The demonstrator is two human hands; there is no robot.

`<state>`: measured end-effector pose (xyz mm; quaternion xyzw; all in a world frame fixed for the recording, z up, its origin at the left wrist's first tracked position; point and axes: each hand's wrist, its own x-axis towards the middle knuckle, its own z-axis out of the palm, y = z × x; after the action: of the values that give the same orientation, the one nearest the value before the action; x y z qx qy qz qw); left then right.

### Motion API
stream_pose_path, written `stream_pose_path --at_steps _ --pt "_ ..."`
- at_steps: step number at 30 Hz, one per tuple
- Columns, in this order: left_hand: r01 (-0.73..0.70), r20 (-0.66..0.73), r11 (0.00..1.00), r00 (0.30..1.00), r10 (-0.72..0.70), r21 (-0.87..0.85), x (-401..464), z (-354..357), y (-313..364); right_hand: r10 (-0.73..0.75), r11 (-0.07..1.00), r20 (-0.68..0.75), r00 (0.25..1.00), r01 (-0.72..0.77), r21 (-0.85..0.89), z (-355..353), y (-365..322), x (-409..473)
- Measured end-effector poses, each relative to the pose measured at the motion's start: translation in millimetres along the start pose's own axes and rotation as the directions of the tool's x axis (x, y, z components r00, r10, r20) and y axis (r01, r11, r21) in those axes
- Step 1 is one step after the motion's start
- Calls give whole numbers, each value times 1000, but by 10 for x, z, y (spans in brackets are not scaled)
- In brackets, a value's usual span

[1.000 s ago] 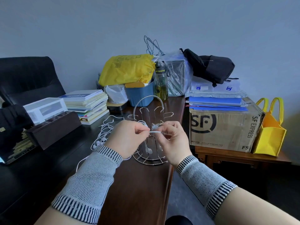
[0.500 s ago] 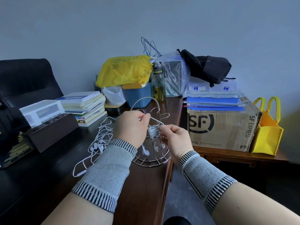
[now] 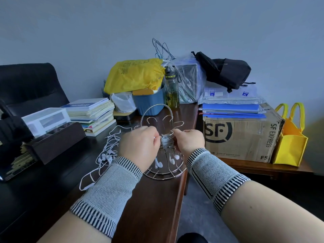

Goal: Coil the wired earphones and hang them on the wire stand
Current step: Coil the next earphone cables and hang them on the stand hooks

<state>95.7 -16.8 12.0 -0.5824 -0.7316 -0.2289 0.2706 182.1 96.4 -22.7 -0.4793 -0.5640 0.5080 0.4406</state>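
A tight coil of white earphone cable (image 3: 166, 141) sits between my two hands, just in front of the wire stand (image 3: 164, 172). My left hand (image 3: 140, 148) pinches the coil's left side with curled fingers. My right hand (image 3: 189, 140) grips its right side. The stand is silver, with a round base, several hooks and a beaded arch handle (image 3: 154, 107). White earbuds (image 3: 172, 159) hang low inside the stand. A tangle of more white earphones (image 3: 108, 151) lies on the dark table left of my left wrist.
The stand sits near the desk's right edge (image 3: 182, 186). Behind it are a blue bin (image 3: 149, 102), a yellow bag, a bottle (image 3: 172, 90) and stacked books (image 3: 94, 114). A cardboard box (image 3: 242, 137) rests on a low table to the right. A dark tray (image 3: 56, 142) lies left.
The loose strand stretched between my hands has been wound onto the coil. My left hand came down from above to the coil's side. Both hands now sit close together at the bundle.
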Motion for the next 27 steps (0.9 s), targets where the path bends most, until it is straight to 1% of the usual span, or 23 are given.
stream_pose_path --at_steps 2,5,8,10,11,12,13,15,16,17,18,20,21,24,27 --pt "-13 -17 999 1000 12 -33 -97 49 -54 -5 1000 5 1000 5 -14 -9 4 11" --pt "12 63 990 998 -3 -143 -223 106 -88 -14 999 8 1000 14 -31 -12 19 -2" --pt "130 183 957 980 -84 -259 -283 88 -51 -44 998 -3 999 44 -35 -25 38 -33" --pt "219 253 918 958 -137 -331 -300 82 -31 -131 988 -26 991 128 -88 -61 52 -93" --pt "250 277 893 949 -150 -375 -306 88 -28 -203 974 -34 979 198 -106 -80 71 -135" --pt "272 288 865 945 -157 -422 -306 91 -26 -295 950 -27 955 290 -119 -98 99 -182" --pt "291 294 834 942 -163 -470 -306 103 -30 -407 905 -4 913 403 -133 -117 143 -235" --pt "330 320 771 932 -173 -545 -301 134 -41 -622 765 74 780 625 -158 -137 272 -313" --pt "357 342 738 922 -180 -573 -297 147 -43 -695 690 115 710 704 -168 -139 342 -341" --pt "388 368 698 910 -189 -601 -291 157 -44 -741 631 151 655 755 -181 -135 407 -357" --pt "425 398 652 895 -201 -628 -289 161 -43 -767 586 179 617 786 -198 -136 456 -361" --pt "489 448 565 866 -223 -664 -283 145 -44 -788 538 216 577 815 -215 -142 505 -339" --pt "508 464 538 856 -229 -673 -284 142 -50 -792 523 233 564 824 -217 -148 509 -326" --pt "517 479 511 851 -217 -687 -289 151 -75 -809 482 263 527 849 -218 -175 508 -288" --pt "505 480 482 857 -187 -716 -268 174 -95 -821 469 248 514 855 -220 -195 512 -262"
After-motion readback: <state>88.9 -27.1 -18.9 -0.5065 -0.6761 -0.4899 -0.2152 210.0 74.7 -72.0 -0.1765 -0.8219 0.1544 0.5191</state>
